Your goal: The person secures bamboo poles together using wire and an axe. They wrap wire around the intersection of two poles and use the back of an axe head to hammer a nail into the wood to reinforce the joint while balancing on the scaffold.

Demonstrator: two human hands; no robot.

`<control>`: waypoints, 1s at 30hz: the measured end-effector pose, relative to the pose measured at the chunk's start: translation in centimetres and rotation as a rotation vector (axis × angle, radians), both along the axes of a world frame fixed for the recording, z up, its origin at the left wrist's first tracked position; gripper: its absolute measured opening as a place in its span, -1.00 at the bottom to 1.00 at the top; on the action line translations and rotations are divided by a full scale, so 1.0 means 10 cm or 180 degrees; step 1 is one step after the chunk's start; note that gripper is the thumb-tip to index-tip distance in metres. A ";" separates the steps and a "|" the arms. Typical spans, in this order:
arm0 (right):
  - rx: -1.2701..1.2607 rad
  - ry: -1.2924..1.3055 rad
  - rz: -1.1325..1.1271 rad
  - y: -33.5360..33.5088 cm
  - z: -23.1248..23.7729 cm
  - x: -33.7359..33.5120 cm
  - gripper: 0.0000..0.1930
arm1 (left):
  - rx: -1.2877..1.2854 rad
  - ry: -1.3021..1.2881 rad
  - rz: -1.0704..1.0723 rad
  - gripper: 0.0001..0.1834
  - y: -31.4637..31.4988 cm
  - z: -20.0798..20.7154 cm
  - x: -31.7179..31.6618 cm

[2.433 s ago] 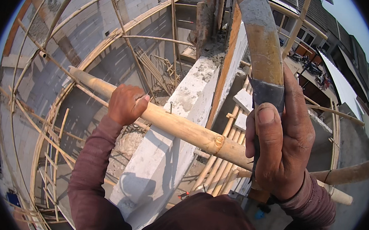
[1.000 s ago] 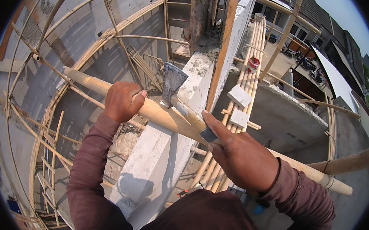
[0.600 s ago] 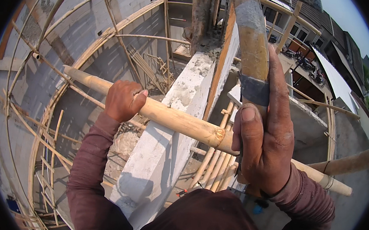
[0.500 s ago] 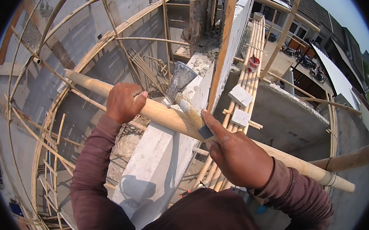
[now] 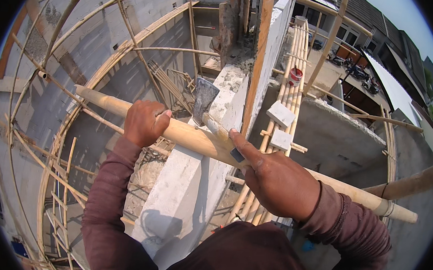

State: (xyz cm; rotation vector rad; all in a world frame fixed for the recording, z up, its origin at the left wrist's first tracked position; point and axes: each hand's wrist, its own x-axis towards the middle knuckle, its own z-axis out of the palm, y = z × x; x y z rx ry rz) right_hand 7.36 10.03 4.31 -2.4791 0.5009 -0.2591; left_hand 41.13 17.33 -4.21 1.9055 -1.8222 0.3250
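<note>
A long, smooth bamboo pole slants across the view in front of me, over a white block wall. My left hand is closed around it left of the middle. Farther right, my right hand is closed on a hatchet-like tool, its index finger stretched along the tool's neck. This tool has a wide grey blade, a tan neck and a dark square end lying against the pole. Its handle is hidden by the hand. Whether the right fingers also grip the pole, I cannot tell.
Two pale blocks and a red-and-white can stand on a bamboo pole walkway to the right. A wooden post rises ahead. Bamboo scaffolding fills the left, above a deep drop.
The tool's blade has swung slightly left and more upright. My right index fingertip has shifted a little left with it. The left hand and the pole have hardly moved.
</note>
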 end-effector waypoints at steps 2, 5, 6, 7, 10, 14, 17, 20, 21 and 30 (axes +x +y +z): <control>0.0161 0.0098 -0.0144 -0.05 0.15 -0.01 -0.29 | 0.0083 -0.0081 -0.0044 -0.60 -0.03 0.05 0.01; 0.0093 -0.0885 -0.0459 -0.08 0.47 0.04 -0.31 | 0.0174 -0.0129 0.0040 -0.61 0.06 0.00 0.04; 0.0080 -0.1391 -0.0573 -0.08 0.49 0.06 -0.33 | 0.0147 -0.0170 0.0050 -0.61 0.06 0.02 0.05; 0.0041 -0.1871 -0.0661 -0.09 0.51 0.08 -0.35 | 0.0082 -0.0155 0.0050 -0.61 0.07 0.01 0.05; 0.0235 -0.1568 -0.0592 -0.03 0.20 0.11 -0.33 | -0.0033 -0.0104 0.0029 -0.62 0.05 -0.02 0.05; 0.0484 0.0191 -0.0076 -0.09 -0.08 0.00 -0.30 | -0.0002 -0.0087 -0.0047 -0.63 -0.03 0.00 0.02; 0.0209 0.0299 -0.0203 -0.12 0.14 -0.02 -0.27 | 0.0004 -0.0070 0.0005 -0.62 0.02 0.02 0.02; 0.0101 -0.0898 -0.0477 -0.07 0.29 0.04 -0.26 | 0.0003 -0.0044 0.0071 -0.61 0.08 0.01 0.01; 0.0011 -0.0908 -0.0480 -0.02 0.26 0.04 -0.25 | -0.0029 -0.0035 0.0053 -0.61 0.06 0.01 0.01; 0.0096 -0.0115 -0.0230 0.04 0.03 0.05 -0.25 | 0.0077 -0.0019 0.0003 -0.62 0.06 0.03 0.05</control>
